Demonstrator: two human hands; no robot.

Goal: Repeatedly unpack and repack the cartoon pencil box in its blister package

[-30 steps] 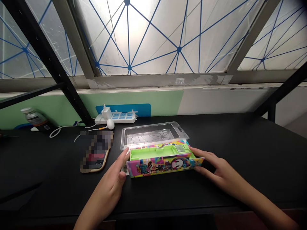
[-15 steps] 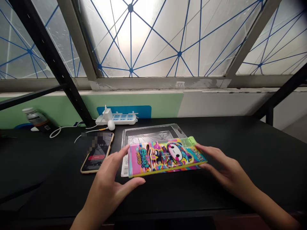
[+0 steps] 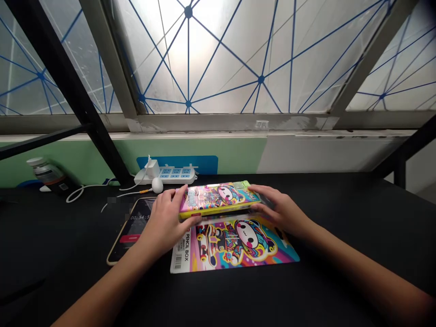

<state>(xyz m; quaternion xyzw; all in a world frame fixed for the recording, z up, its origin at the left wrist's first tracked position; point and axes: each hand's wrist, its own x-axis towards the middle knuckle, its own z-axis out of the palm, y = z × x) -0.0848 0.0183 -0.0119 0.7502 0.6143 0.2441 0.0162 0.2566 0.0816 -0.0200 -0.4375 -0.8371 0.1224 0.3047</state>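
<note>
A colourful pencil box [image 3: 218, 200] with a cartoon character on its lid and a yellow-green side is gripped at its two ends. My left hand [image 3: 170, 215] closes on its left end, thumb at the front edge. At the right end my right hand [image 3: 279, 209] pinches it between fingers and thumb. In front of the box lies a printed card [image 3: 245, 243] marked PENCIL BOX, showing the same character, flat on the table. The box hides most of the clear plastic tray behind the card.
A phone [image 3: 119, 247] with a running timer lies left of the card, partly behind my left forearm. Further back are a white power strip [image 3: 175, 175] with a plugged-in charger, a white cable [image 3: 91, 186] and a bottle [image 3: 47, 172]. Black frame bars [image 3: 73, 91] slant up on the left.
Both hands have carried the pencil box back, away from me, over the clear tray. The printed card, mostly covered before, now shows in front of it.
</note>
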